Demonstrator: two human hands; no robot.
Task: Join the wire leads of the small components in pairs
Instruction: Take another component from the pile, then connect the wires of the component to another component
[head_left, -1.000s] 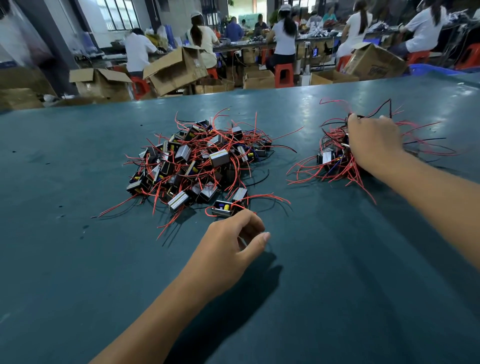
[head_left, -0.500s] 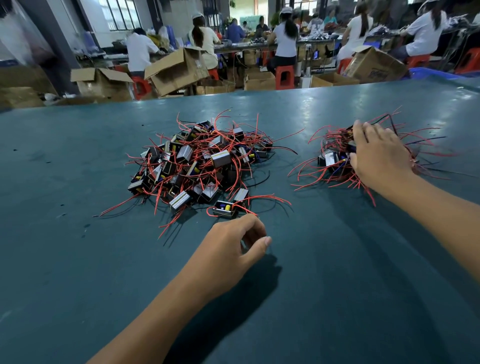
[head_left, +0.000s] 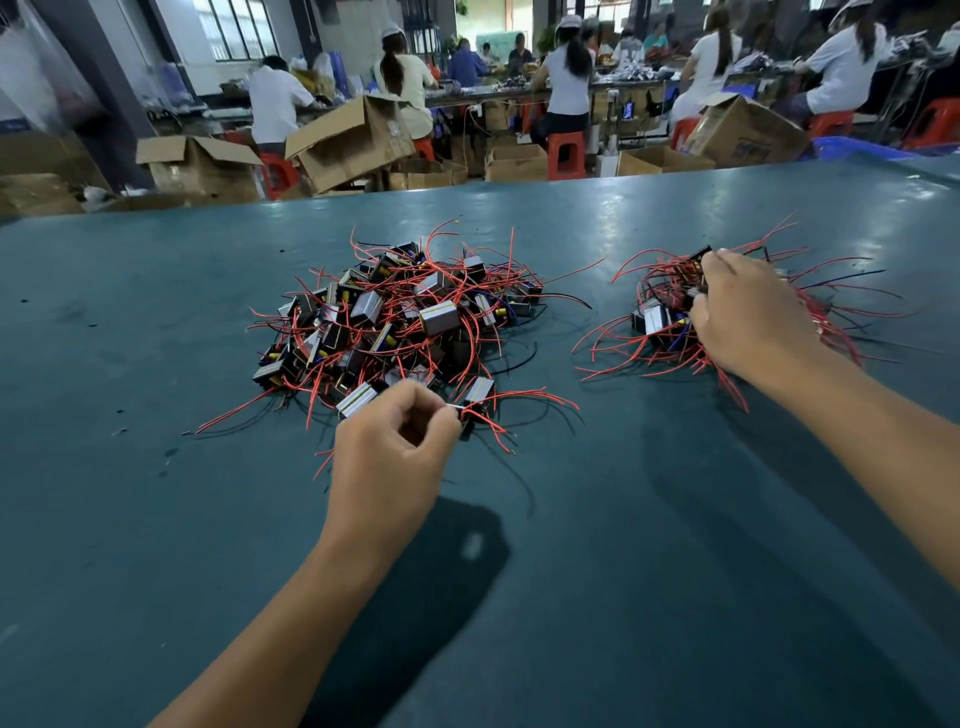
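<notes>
Judging by the two heaps on the table, the job is looking only partly done: the big pile of components with loose red and black leads is lying unsorted in the middle, while the small pile to the right is probably the joined ones, though no joints are showing clearly. Reaching at the big pile's near edge, the left hand is curling its fingers, thumb and forefinger closing toward a component just beside the fingertips; whether they are actually pinching it or its lead I cannot tell. Resting on the small pile, the right hand is pressing down, its fingers bent into the wires, their grip hidden
</notes>
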